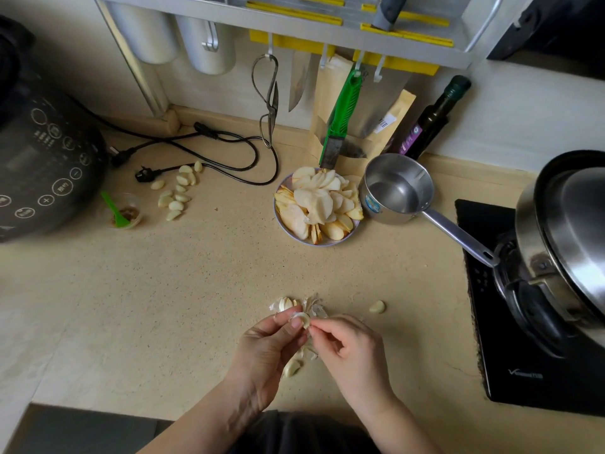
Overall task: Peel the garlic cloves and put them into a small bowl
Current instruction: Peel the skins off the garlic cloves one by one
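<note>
Pale, half-skinned garlic clove (302, 319) sits pinched between our left hand (266, 348) and right hand (352, 348), both clamped on it above the speckled beige surface (163, 306). If it slips, we judge it could roll toward the black cooktop (523, 355). Peeled cloves (176, 191) lie far left; open room lies between.

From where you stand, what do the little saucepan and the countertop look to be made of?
The saucepan looks like polished stainless steel: its walls and long handle are silvery and mirror the light. The countertop looks like beige speckled stone or a stone-like composite, smooth and matte; the picture cannot settle which.
</note>
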`<move>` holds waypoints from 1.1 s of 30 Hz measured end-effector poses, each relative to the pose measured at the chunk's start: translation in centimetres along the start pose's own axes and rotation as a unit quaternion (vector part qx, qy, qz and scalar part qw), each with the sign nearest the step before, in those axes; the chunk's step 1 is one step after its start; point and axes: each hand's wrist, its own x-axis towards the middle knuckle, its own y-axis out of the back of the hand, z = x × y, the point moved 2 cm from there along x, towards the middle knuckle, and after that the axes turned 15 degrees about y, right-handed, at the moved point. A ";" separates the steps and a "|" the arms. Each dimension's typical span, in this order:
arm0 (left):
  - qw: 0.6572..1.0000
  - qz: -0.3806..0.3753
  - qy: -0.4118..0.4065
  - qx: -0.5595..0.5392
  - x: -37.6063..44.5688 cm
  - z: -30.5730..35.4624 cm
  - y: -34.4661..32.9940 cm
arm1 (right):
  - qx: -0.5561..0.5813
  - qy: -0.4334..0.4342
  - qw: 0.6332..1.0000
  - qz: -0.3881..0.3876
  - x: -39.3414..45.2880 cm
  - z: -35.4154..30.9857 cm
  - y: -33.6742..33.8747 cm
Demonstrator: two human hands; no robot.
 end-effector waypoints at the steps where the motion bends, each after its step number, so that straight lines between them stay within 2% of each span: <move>1: 1.000 0.001 -0.004 0.005 0.0 0.0 0.0 | -0.014 0.010 1.000 -0.002 0.0 -0.1 0.0; 9: 1.000 0.000 -0.012 0.005 -0.1 -0.4 -0.3 | -0.111 0.043 0.993 0.002 0.3 -0.4 -0.5; 14: 1.000 -0.003 -0.017 0.026 -0.1 -0.4 -0.5 | -0.119 0.028 0.993 0.006 0.4 0.0 -0.3; 21: 0.992 -0.056 0.059 0.099 -0.7 -0.5 -0.6 | -0.097 -0.008 0.995 0.020 0.4 1.4 0.5; 27: 0.990 -0.106 0.087 0.021 -1.1 -0.1 -0.3 | -0.103 -0.075 0.992 0.013 0.2 3.0 0.7; 33: 0.994 -0.080 0.068 -0.037 -0.7 0.1 -0.5 | -0.035 -0.067 0.997 0.004 -0.3 1.6 -0.2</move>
